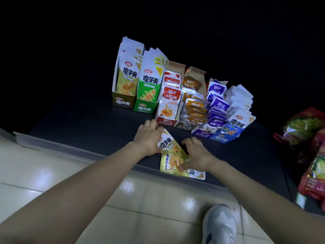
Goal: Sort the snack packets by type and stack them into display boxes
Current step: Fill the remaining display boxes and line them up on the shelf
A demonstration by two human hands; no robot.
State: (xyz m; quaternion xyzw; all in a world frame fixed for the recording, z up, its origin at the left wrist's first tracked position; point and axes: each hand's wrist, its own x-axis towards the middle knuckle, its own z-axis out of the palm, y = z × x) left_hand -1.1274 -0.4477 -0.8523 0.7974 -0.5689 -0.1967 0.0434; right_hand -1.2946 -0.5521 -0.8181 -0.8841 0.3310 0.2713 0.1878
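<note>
White sneaker [219, 224] on the shiny tiled floor [52, 164] is the closest thing, then both bare forearms reaching out to the near edge of the dark worktop [91, 124].

The loose yellow-green packets [173, 155] are lying flat right at that edge, between the two hands. Looks like more than one, fanned out, with the lowest one poking over the lip toward the floor. Left hand [149, 138] has its fingers laid out fairly straight against the top left of the pile. Right hand [197, 154] has its thumb planted on the lower packet and its fingers bent over past the right side. Honestly can't tell if that's a real grip or just pressing.

Behind them is the row of display boxes, all pretty stuffed: olive box [123, 101], green box [146, 106], red box [167, 120], brown box [186, 127], purple box [202, 133] and blue box [221, 138].

What I'd worry about:
- Glossy packets at the edge. If they get squeezed unevenly, the bottom one could slide off onto the floor.
- The olive and green boxes look nearly alike in this dim light, so it's an easy mix-up.
- The olive box sits far left and its packets stand tall, so cramming more in could tip them.
</note>
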